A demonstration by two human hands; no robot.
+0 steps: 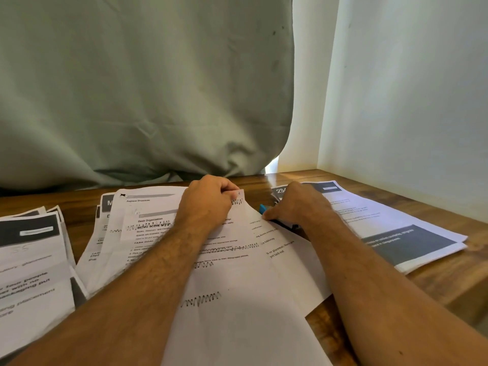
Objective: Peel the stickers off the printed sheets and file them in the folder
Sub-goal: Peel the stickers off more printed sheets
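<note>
Sheets (34, 260) lay stacked at nine o'clock, unfiled. Left hand (208, 199) pinched the top corner of the centre sheet (237, 286). Right hand (298, 204) pressed curled fingers by a blue item (262, 208). Folder unseen; most work remained.

Wooden table (435, 281) under my arms, grain running across. Grey-green curtain (145, 88) hangs at the back, bunched where it meets the table's far edge. White wall (409, 101) on my right.

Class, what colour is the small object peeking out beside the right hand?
Bright blue, just left of the right hand; head view.
</note>
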